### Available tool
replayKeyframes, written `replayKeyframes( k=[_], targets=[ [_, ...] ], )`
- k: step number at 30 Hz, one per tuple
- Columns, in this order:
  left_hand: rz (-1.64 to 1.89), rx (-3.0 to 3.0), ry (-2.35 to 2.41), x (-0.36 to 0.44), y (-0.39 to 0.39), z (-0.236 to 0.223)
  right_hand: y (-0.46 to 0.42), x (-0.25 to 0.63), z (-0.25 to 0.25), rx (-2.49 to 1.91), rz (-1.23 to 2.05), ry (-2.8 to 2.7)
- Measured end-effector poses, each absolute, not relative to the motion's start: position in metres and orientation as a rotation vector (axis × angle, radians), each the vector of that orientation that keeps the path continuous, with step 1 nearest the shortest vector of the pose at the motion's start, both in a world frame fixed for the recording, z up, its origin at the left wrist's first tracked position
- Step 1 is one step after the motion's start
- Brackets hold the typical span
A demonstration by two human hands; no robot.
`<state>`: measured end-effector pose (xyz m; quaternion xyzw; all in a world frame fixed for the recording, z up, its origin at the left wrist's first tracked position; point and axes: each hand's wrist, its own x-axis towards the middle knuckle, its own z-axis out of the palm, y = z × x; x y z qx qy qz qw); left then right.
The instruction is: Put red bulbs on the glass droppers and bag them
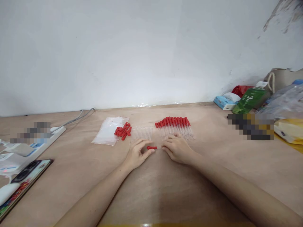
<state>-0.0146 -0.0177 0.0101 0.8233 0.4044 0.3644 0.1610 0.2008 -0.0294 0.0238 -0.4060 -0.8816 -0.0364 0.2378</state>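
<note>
Left forearm [94, 195]: slants up from the lower left, wrist low over the desk [156, 195].
Left hand [138, 155]: thumb and fingers curve apart around a red bulb; whether they touch it, I cannot tell.
Right forearm [232, 184]: comes in from the lower right, palm turned down.
Right hand [177, 149]: fingers bent and clamped on the dropper's glass.
Dropper [151, 147]: between the two hands, lying sideways, bulb to the left, clear glass stem to the right.
Capped droppers [175, 121]: a slightly fanned row beyond the right hand, glossy red bulbs facing the wall, glass pointing back.
Bare tubes [142, 132]: clear, thin, side by side just beyond the left hand.
Loose bulbs [123, 130]: a red heap partly covering the clear bags [104, 130].
Hidden: the dropper's far end, behind the right fingers; some tube ends, behind the left hand.
Cut off: both forearms, plus the phone [26, 183] at the left edge.
Hard to make out: the row's overlapping glass tips; two pixelated patches, one over the power strip [53, 137].
</note>
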Motion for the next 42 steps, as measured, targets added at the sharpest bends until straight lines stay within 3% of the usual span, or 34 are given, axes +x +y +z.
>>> replayKeyframes(
  k=[3, 6, 12, 22, 32, 35, 42],
  targets=[
    [1.102, 2.369, 1.327, -0.025, -0.010, 0.007, -0.019, 0.208, 0.030, -1.400, 0.197, -2.133],
    [0.950, 2.348, 1.349, -0.029, -0.006, 0.005, -0.001, 0.211, 0.036, -1.660, 0.452, -1.817],
    [0.905, 2.485, 1.298, -0.025, -0.008, 0.006, 0.031, 0.196, 0.035, -1.860, 0.161, -1.659],
    [1.057, 2.464, 1.472, -0.026, -0.009, 0.006, 0.036, 0.180, 0.015, -1.953, -0.018, -1.744],
    [1.254, 2.354, 2.239, -0.057, 0.018, 0.014, 0.023, 0.136, 0.013, -1.821, -0.030, -1.982],
    [1.354, 2.367, 2.250, -0.067, 0.023, 0.018, 0.024, 0.132, 0.013, -1.822, -0.027, -1.990],
    [0.980, 2.489, 1.991, -0.051, 0.012, 0.005, 0.025, 0.136, 0.016, -1.916, 0.015, -1.992]
  ],
)
